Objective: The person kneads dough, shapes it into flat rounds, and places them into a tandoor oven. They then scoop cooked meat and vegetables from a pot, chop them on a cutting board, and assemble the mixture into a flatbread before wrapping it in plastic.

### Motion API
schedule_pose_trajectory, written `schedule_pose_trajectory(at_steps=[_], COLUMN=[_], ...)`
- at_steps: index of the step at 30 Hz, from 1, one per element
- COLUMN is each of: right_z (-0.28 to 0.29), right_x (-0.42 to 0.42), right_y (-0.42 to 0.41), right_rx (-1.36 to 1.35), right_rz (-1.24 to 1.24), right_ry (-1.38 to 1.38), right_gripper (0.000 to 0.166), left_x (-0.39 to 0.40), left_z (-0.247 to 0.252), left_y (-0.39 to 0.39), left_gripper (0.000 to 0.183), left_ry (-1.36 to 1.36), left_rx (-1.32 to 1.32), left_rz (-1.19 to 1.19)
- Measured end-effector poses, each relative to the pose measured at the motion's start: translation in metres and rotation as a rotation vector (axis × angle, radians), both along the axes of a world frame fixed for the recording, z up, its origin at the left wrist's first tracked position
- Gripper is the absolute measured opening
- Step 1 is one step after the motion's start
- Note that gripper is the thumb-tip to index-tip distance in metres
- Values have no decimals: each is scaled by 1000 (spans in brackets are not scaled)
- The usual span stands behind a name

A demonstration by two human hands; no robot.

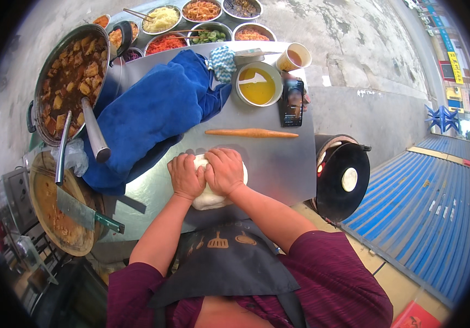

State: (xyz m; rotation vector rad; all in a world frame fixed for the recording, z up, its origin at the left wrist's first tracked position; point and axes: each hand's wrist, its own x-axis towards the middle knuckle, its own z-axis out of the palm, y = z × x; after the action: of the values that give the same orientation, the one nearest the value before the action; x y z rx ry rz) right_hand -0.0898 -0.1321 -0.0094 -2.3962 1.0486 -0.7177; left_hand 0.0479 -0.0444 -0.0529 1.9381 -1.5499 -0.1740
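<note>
Both my hands press on a lump of white dough [209, 199] at the near side of the metal tabletop [274, 168]. My left hand [186, 175] grips its left part, and my right hand [224, 171] bears down on the top and right part. The thumbs lie close together, and the fingers curl over the far edge, hiding much of the dough. Beyond my hands a tapered wooden rolling pin [251, 133] lies crosswise. Farther back stands a bowl [279, 91] of yellow oil [255, 92]. A thick blue cloth [148, 110] is heaped to the left, apart from my hands.
At left stand a large pot [114, 84] of stew with two metal handles sticking out, and a round chopping board [42, 197] with a cleaver [77, 210]. A phone [292, 104] and paper cup [285, 65] sit back right. A drum oven [329, 143] bears a flatbread [349, 179] on its black lid.
</note>
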Motion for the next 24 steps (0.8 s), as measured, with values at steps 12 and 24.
schedule_pose_trajectory(at_steps=[12, 24], right_z=[20, 2], right_x=[-5, -54], right_y=[-7, 105], right_rx=[266, -54], right_rz=[15, 58], right_ry=[335, 241], right_gripper=[20, 41], left_x=[-1, -55], left_z=[54, 41], left_y=[11, 82], left_gripper=[31, 44], left_ry=[342, 162], left_rx=[83, -242], left_rz=[-222, -264])
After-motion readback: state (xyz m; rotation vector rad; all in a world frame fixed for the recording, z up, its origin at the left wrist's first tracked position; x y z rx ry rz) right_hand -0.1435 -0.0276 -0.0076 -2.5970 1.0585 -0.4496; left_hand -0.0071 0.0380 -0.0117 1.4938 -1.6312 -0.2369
